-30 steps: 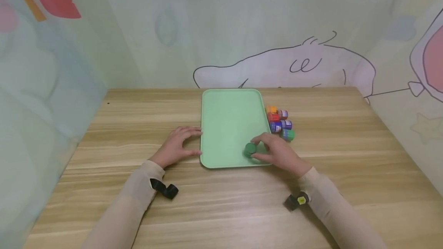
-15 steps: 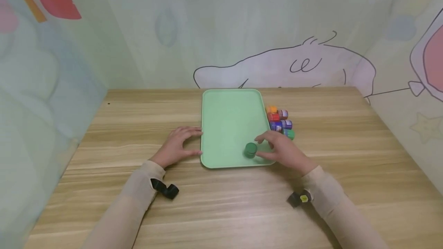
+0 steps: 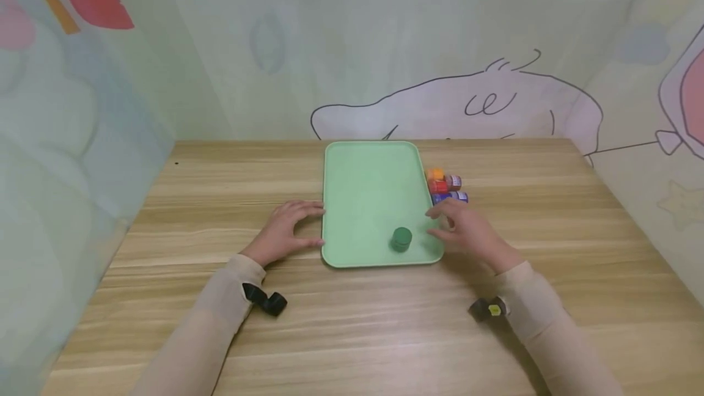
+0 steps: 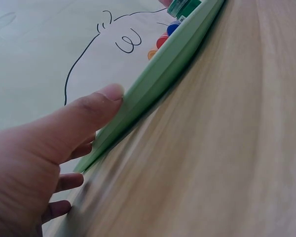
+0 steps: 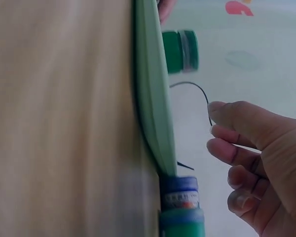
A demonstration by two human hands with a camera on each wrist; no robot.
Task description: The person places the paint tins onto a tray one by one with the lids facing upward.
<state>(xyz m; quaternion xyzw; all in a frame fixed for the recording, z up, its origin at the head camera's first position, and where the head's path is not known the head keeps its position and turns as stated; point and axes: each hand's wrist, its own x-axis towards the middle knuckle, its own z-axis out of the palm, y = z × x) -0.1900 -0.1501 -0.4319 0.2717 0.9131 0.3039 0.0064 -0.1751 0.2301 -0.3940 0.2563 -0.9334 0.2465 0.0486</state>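
Note:
A green paint jar point(image 3: 401, 239) stands upright on the light green tray point(image 3: 365, 188), near its front right corner. My left hand point(image 3: 282, 234) rests at the tray's left edge, thumb and fingers spread apart; in the left wrist view the thumb point(image 4: 101, 101) lies against the rim. Over the tray's right edge is my right hand point(image 3: 470, 231), its fingers loosely bent with nothing between them. The right wrist view shows that hand point(image 5: 266, 163) apart from the jar and higher than the rim. A second green jar point(image 5: 181, 224), beside the tray, is hidden behind it in the head view.
Along the tray's right side lie an orange jar point(image 3: 436, 174), a red jar point(image 3: 438, 187), a brown jar point(image 3: 453, 182) and blue ones point(image 3: 443, 198). The wooden table point(image 3: 352, 329) backs onto a printed cloth wall point(image 3: 231, 47).
My right hand has let go of the green jar and moved right, to the tray's right edge near the other jars. The jar stays on the tray. My left hand has kept its place.

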